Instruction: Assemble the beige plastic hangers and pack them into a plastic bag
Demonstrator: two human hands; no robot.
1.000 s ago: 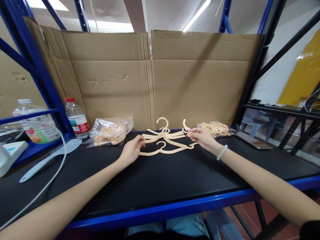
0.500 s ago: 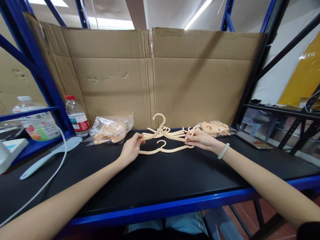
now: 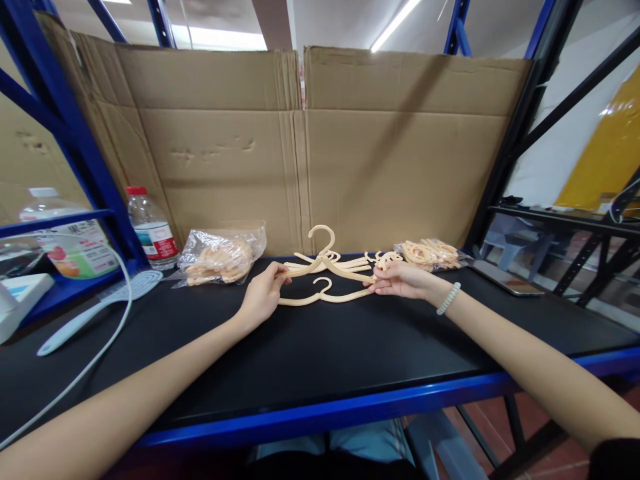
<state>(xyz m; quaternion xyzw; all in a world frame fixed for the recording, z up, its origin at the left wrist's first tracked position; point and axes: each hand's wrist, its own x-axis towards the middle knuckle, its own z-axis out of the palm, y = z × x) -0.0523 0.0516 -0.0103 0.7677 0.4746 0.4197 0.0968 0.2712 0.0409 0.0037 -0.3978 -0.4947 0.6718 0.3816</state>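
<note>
A cream hanger (image 3: 341, 272) is held upright, its hook pointing up, above the black tabletop. My left hand (image 3: 263, 293) pinches its left end. At its right end, my right hand (image 3: 403, 279) has its fingers closed on it and wears a beaded bracelet at the wrist. Nearer to me, a second cream hanger (image 3: 345, 298) lies flat, its left end beside my left hand and its right end by my right fingertips. Behind the held hanger lie several more hangers (image 3: 357, 265), partly covered by it. Small cream hooks show just behind my right hand.
A clear bag of cream pieces (image 3: 220, 260) sits left, another bag (image 3: 433, 253) right. A phone (image 3: 507, 278) lies farther right. At left are a red-capped bottle (image 3: 156, 233), a pale-blue brush (image 3: 75, 328) and a white cable (image 3: 113, 340). Cardboard (image 3: 400, 160) stands behind.
The held hanger has shifted slightly right, with its hook leaning a little more that way. A curved cream piece that stood by my right fingers no longer shows there. Both hands keep their grip.
</note>
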